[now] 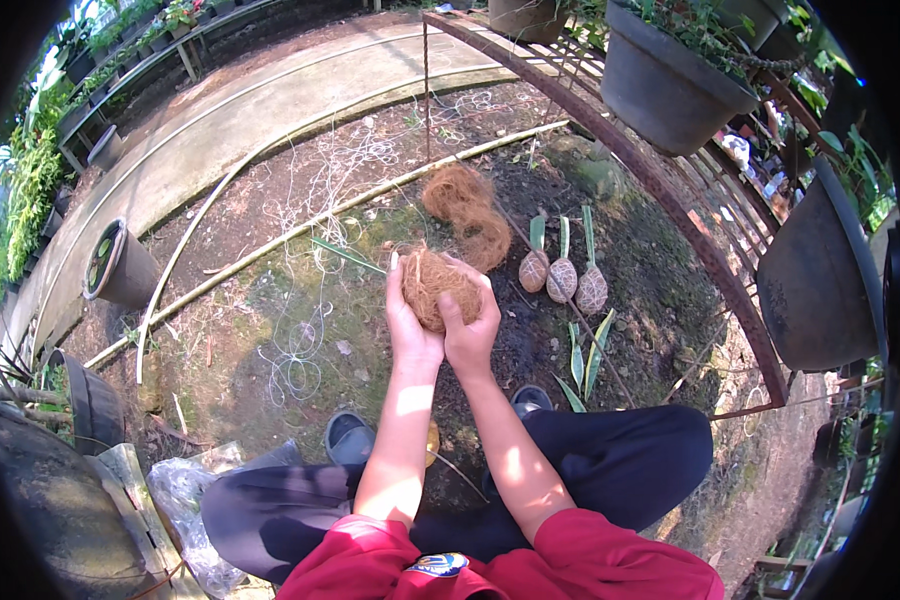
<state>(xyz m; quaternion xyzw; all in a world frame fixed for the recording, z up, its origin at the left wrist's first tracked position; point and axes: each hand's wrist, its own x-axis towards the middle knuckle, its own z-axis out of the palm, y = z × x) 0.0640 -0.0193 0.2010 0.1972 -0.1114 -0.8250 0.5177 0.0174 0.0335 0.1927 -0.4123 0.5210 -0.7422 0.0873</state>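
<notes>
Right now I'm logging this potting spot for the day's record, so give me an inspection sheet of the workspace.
Surface: bare brown soil with mossy patches.
Job's things: shaggy brown coconut-fibre ball held between both hands.
Clutter: loose brown fibre pile; three fibre-wrapped green shoots; loose green leaves; crumpled clear plastic bag.
Grip: left hand and right hand both closed on the ball.
Cables: tangled white string across the soil.
Surroundings: rusty metal rack with dark plastic pots; concrete path.

hands: left [408, 325] and right [470, 330] cup coir ball [436, 285] | three wrapped seedlings [562, 272] just beyond on soil
</notes>
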